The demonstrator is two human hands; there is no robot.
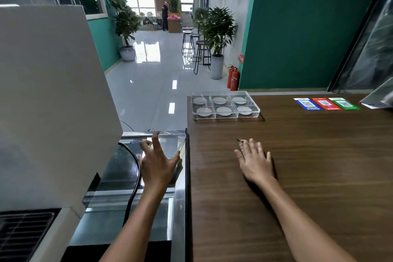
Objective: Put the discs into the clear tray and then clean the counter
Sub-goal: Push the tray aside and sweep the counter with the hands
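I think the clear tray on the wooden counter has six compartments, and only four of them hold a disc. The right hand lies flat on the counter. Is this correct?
Not quite. In the head view, all six compartments of the clear tray hold a disc, not four. The rest stands: the tray sits on the wooden counter, and the right hand lies flat on it.

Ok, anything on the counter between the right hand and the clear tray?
Only a small dark object just past the right hand fingertips; otherwise bare wood up to the clear tray, in the head view.
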